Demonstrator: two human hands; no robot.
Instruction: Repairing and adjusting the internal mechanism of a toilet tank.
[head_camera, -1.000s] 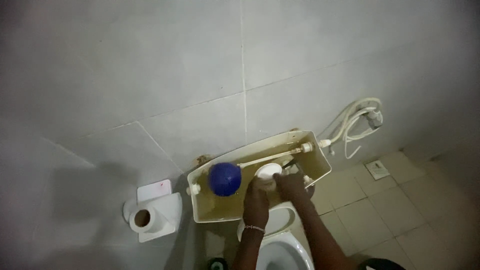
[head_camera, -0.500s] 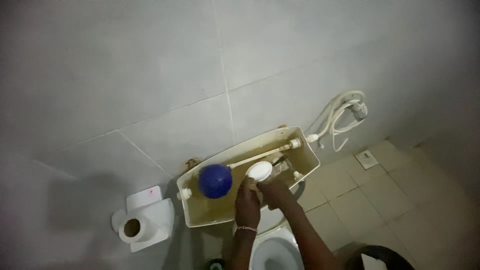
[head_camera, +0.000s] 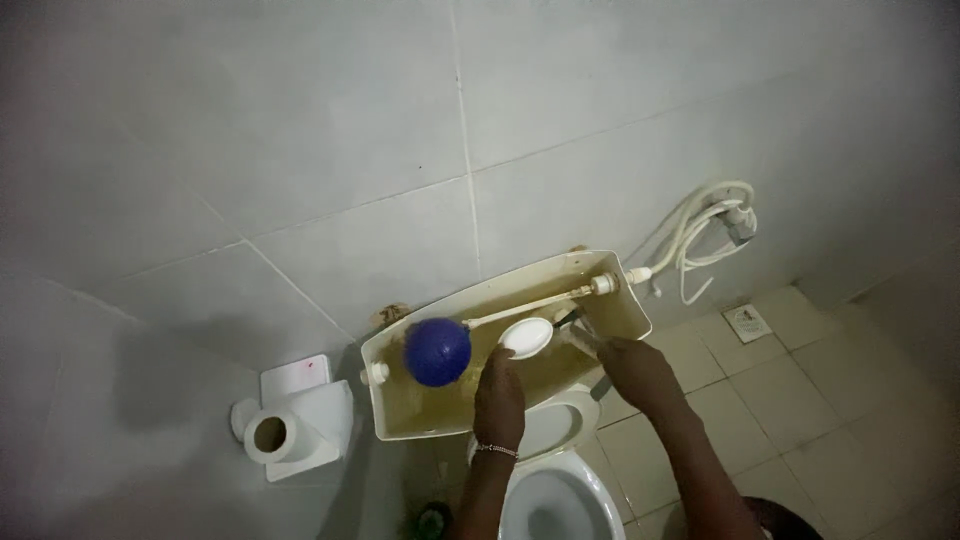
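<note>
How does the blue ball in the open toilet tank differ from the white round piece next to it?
The blue ball is dark blue and round like a sphere; the white round piece is pale and flat like a disc. The ball is bigger. The ball sits untouched at a rod's end, while the left hand reaches to the disc. Both lie inside the tank.

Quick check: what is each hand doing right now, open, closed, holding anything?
Left hand: inside the open cistern, at the white disc; grip unclear.
Right hand: closed on a grey part.

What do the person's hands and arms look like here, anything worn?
Both hands are bare, no gloves. The left hand has a thin beaded bracelet at the wrist. The right hand shows nothing worn. No sleeves show on either forearm. The dim light hides finer detail.
</note>
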